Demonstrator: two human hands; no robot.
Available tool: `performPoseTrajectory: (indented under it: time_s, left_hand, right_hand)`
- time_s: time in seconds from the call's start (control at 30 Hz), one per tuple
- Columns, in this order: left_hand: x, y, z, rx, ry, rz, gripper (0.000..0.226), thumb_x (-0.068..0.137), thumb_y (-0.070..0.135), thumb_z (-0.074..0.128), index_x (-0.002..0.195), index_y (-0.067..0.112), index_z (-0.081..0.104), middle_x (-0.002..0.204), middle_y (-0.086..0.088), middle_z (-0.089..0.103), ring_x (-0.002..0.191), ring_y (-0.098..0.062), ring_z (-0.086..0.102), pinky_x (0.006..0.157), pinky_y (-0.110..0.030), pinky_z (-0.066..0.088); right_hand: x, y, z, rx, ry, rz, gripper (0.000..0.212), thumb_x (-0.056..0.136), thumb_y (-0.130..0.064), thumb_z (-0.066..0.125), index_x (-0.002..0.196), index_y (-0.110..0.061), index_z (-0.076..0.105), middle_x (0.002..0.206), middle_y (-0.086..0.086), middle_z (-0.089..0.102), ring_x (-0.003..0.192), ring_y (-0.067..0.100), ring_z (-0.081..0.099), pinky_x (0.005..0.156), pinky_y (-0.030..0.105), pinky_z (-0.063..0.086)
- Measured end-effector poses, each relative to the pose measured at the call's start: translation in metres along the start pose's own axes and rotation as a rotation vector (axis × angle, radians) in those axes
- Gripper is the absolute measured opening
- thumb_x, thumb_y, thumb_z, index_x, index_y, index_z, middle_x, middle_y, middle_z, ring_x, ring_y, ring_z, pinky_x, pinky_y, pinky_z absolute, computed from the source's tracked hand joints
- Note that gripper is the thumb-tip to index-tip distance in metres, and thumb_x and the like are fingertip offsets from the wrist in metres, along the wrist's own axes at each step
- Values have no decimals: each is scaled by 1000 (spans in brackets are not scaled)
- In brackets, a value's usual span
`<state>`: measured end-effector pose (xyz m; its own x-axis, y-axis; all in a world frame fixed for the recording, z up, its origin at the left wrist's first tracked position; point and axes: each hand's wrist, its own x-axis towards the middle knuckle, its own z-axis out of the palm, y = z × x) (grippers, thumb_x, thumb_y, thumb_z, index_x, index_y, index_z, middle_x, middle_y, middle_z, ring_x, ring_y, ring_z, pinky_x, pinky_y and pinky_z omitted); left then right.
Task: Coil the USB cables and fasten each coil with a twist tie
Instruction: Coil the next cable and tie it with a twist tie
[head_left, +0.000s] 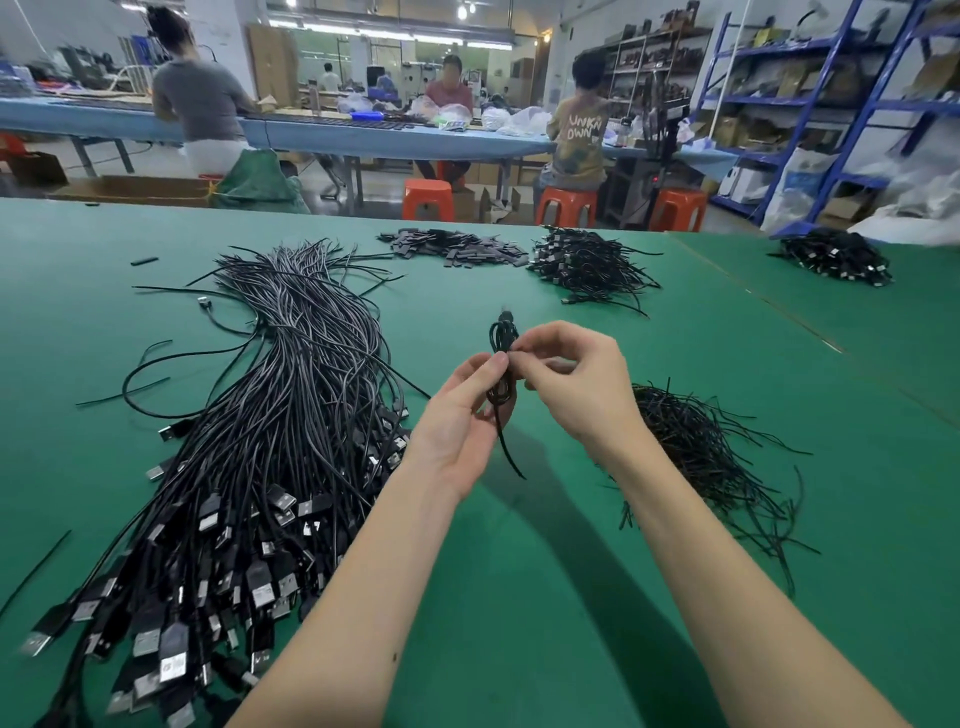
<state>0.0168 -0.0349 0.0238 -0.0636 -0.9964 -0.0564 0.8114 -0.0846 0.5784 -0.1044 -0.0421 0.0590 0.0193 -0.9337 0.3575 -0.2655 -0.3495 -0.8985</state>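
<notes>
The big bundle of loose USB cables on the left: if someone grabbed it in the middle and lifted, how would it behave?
The bundle of USB cables would probably sag at both ends, since its strands already curve and splay on the green table. The plug end looks densest, so likely heavier. Stray strands may slip out.

single head-worn wide-angle cam, looking forward and down over the green surface (571, 597), close in on both forearms, edges kinda bowed, far workshop benches and shelving along the top of frame
</notes>
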Motion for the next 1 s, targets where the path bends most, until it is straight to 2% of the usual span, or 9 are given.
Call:
performPoseTrajectory:
  time_s: [0.07,0.13,0.2,0.27,0.37,0.5,0.7,0.83,1.0]
  left_hand:
    - [-1,0,-1,44,-27,84,23,71,2,70,91,10,61,82,-8,73,75,-14,69,72,-20,55]
    - [-2,2,-4,108,-51,140,28,68,-1,71,92,9,61,85,-10,74,81,-18,71,78,-21,56]
    - [-3,3,-5,165,-51,136,30,67,-1,72,93,9,62,88,-11,74,83,-19,71,81,-22,56]
    - [-4,5,-4,169,-42,89,29,67,1,73,92,11,62,85,-9,74,76,-16,69,73,-20,54]
    - [-4,7,-1,117,-20,-13,27,66,3,72,89,14,62,78,-5,72,69,-11,64,73,-20,48]
    - [-5,11,-1,-10,9,-81,29,67,1,72,90,13,61,75,-3,71,67,-10,67,78,-22,51]
    - [-8,14,-1,-23,-7,-150,33,62,0,77,91,10,65,81,-7,72,72,-16,66,84,-26,51]
    - [-8,17,0,2,2,-155,34,60,0,77,90,10,65,81,-7,71,77,-18,64,82,-26,48]
    - [-8,13,2,100,-77,-32,24,69,1,71,84,16,60,77,-4,71,73,-13,66,72,-20,52]
  right_hand:
    - [3,0,0,542,-63,418,14,85,7,71,84,-7,68,71,5,68,62,13,64,56,15,51]
    - [3,1,-5,1082,-143,843,14,77,10,68,88,1,64,77,14,64,62,17,64,51,14,51]
    - [1,4,-9,1184,-181,922,19,74,9,67,92,2,63,83,16,61,66,19,64,51,14,53]
    - [2,8,-10,936,-212,725,20,85,8,64,102,-2,63,88,14,63,70,16,66,54,15,55]
    - [-3,15,-15,376,-138,126,28,94,7,59,115,-11,63,110,5,70,80,15,71,69,22,58]
    - [-12,26,-20,-286,-71,-458,25,87,-6,75,107,-20,69,113,-9,65,89,12,66,74,27,55]
    - [-5,22,-24,-514,67,-674,15,92,-35,75,103,-25,75,104,-14,70,93,12,61,70,35,54]
    - [-4,25,-24,-512,79,-688,10,92,-31,76,97,-23,78,93,-11,71,83,13,60,64,32,52]
    - [-10,28,-8,-82,46,-317,6,90,-15,76,85,-16,76,74,-10,71,67,5,63,59,19,47]
